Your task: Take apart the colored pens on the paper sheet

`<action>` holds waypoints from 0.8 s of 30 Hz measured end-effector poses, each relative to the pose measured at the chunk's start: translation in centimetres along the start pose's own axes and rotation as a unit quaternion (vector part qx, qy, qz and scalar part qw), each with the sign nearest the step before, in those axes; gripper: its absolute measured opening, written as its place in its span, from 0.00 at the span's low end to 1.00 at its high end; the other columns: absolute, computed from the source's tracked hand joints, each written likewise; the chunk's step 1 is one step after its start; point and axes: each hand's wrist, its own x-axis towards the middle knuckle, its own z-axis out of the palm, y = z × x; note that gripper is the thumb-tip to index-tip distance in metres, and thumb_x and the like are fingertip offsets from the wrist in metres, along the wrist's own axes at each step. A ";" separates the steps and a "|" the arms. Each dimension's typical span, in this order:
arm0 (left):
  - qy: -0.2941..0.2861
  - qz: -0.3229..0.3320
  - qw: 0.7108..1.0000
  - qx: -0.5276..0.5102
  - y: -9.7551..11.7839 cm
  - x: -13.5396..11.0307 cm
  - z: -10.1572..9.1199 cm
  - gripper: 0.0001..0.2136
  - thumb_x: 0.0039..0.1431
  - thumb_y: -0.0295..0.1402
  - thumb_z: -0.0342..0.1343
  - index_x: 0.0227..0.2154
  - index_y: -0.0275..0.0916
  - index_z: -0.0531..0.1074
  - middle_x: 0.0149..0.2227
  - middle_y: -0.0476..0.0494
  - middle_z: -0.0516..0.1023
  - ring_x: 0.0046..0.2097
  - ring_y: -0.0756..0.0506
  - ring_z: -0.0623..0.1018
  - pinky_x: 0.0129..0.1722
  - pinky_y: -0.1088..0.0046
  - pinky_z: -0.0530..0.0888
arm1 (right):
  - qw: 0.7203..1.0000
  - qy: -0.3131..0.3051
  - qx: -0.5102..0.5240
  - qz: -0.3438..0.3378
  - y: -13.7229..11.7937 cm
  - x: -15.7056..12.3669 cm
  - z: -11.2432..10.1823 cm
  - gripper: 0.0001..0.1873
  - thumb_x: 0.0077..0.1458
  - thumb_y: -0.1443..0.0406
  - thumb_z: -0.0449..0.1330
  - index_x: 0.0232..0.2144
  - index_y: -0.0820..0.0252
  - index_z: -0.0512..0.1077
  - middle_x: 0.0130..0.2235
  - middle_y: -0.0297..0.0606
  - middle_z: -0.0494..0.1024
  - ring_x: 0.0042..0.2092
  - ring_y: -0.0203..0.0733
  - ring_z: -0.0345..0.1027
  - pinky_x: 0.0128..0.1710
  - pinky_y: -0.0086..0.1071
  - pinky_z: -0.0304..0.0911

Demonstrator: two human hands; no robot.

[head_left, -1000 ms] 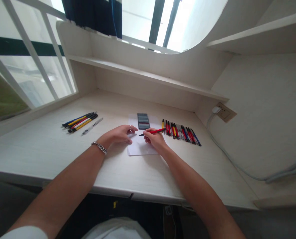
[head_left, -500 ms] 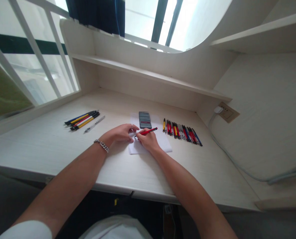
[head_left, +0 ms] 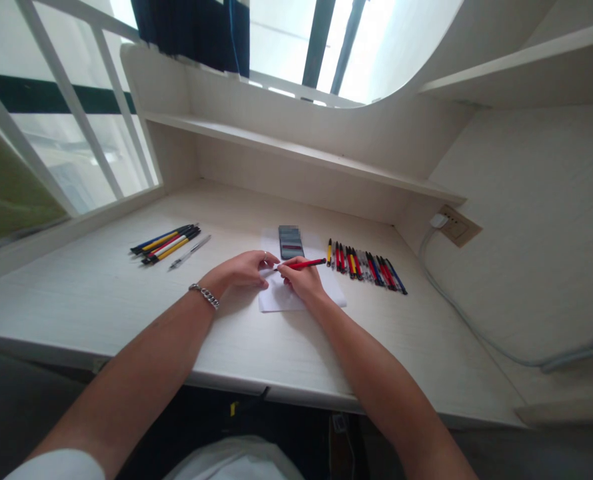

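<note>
On a white wood-grain desk, the right hand pinches a red pen in a narrow grip, its tip just above a sheet of paper. The left hand rests curled on the sheet, holding nothing visible. A phone lies beyond, between a row of pens and a smaller bundle of pens, below a white shelf, with a window to the left.
</note>
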 end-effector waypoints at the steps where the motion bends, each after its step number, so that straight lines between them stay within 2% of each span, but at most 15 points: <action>1: 0.008 0.001 1.000 0.005 0.1 -0.1 0.1 0.28 0.37 0.34 0.68 0.48 0.44 0.79 0.46 0.41 0.82 0.47 0.38 0.79 0.45 0.66 0.74 | 0.999 -0.011 0.034 0.014 -0.1 -0.1 -0.3 0.11 0.50 0.57 0.66 0.30 0.58 0.74 0.25 0.33 0.77 0.25 0.35 0.69 0.23 0.27 0.59; 4: 0.038 0.021 0.999 0.002 0.7 -0.1 0.6 0.25 0.43 0.41 0.68 0.47 0.41 0.80 0.44 0.40 0.82 0.45 0.39 0.79 0.44 0.67 0.74 | 0.994 -0.028 0.099 0.034 -0.3 -0.2 -1.2 0.18 0.52 0.50 0.65 0.29 0.59 0.75 0.26 0.36 0.78 0.24 0.33 0.68 0.21 0.25 0.57; 6: 0.041 0.048 0.998 -0.010 1.1 -0.1 1.1 0.21 0.50 0.44 0.64 0.45 0.39 0.81 0.42 0.39 0.83 0.43 0.40 0.79 0.43 0.67 0.73 | 0.991 -0.032 0.122 0.034 -0.3 -0.2 -1.4 0.21 0.52 0.46 0.64 0.28 0.59 0.75 0.24 0.35 0.76 0.23 0.32 0.67 0.21 0.25 0.56; 10: 0.046 0.077 0.996 0.012 1.9 0.1 1.7 0.15 0.58 0.43 0.56 0.38 0.39 0.81 0.36 0.42 0.83 0.37 0.43 0.78 0.38 0.68 0.71 | 0.992 -0.042 0.117 0.032 -0.4 0.1 -1.6 0.25 0.50 0.42 0.64 0.28 0.59 0.75 0.23 0.33 0.74 0.23 0.31 0.65 0.20 0.25 0.56; 12: 0.070 0.068 0.995 0.037 2.1 0.0 1.5 0.14 0.59 0.42 0.56 0.37 0.39 0.81 0.34 0.43 0.82 0.35 0.44 0.77 0.36 0.69 0.70 | 0.993 -0.017 0.111 0.030 -0.6 0.4 -2.2 0.25 0.48 0.42 0.66 0.28 0.59 0.75 0.25 0.33 0.75 0.24 0.31 0.65 0.20 0.25 0.56; 15: 0.094 0.039 0.993 0.063 2.1 -0.1 0.9 0.13 0.58 0.42 0.57 0.36 0.40 0.81 0.32 0.45 0.81 0.33 0.45 0.76 0.34 0.70 0.68 | 0.987 0.057 0.145 0.026 -1.0 1.1 -4.0 0.26 0.46 0.43 0.68 0.31 0.58 0.73 0.31 0.35 0.77 0.26 0.32 0.68 0.20 0.24 0.57; 19: 0.092 0.023 0.992 0.088 2.1 -0.2 0.7 0.12 0.57 0.39 0.57 0.36 0.39 0.82 0.33 0.43 0.81 0.34 0.45 0.76 0.35 0.70 0.68 | 0.979 0.132 0.153 0.022 -0.7 1.9 -6.0 0.27 0.52 0.40 0.62 0.35 0.58 0.71 0.34 0.35 0.77 0.25 0.31 0.68 0.18 0.23 0.57; 21: 0.084 0.029 0.991 0.098 2.1 -0.2 1.0 0.12 0.57 0.39 0.57 0.36 0.39 0.82 0.34 0.42 0.82 0.35 0.44 0.76 0.35 0.69 0.68 | 0.986 0.111 0.123 0.021 -0.4 2.0 -6.2 0.27 0.57 0.40 0.56 0.37 0.57 0.71 0.37 0.36 0.77 0.25 0.31 0.69 0.18 0.23 0.58; 24: 0.073 0.039 0.990 0.113 2.0 -0.2 1.4 0.11 0.58 0.39 0.57 0.35 0.39 0.82 0.33 0.43 0.82 0.34 0.45 0.76 0.35 0.70 0.68 | 0.998 0.023 0.055 0.026 0.1 1.8 -5.6 0.27 0.62 0.41 0.52 0.40 0.57 0.69 0.38 0.38 0.77 0.26 0.33 0.71 0.19 0.24 0.60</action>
